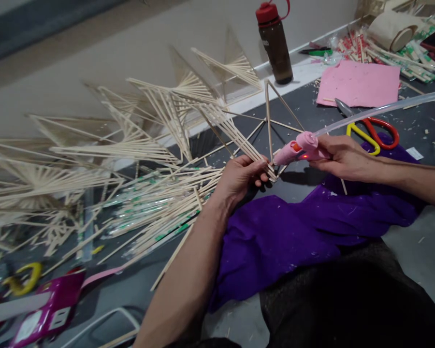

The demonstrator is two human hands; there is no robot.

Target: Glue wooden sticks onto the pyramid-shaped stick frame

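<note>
My left hand (pixel 244 176) is closed on the near ends of several thin wooden sticks (pixel 241 135), which fan away to the upper left as part of a stick frame. In my right hand (pixel 342 157) is a pink glue gun (pixel 299 149) with a small red light glowing on its side. A long translucent glue stick (pixel 380 110) runs out of its back toward the right. The gun's nozzle end is close to the stick ends at my left fingertips; whether it touches them I cannot tell. Upright sticks (pixel 268 121) form a triangle just behind.
Several stick structures (pixel 181 92) line the wall. Wrapped chopsticks (pixel 159 203) lie left of my left forearm. Purple cloth (pixel 275 237) covers the near edge. Scissors (pixel 382 133), pink felt (pixel 358 84) and a brown bottle (pixel 275 48) stand or lie beyond. A magenta pouch (pixel 49 307) is lower left.
</note>
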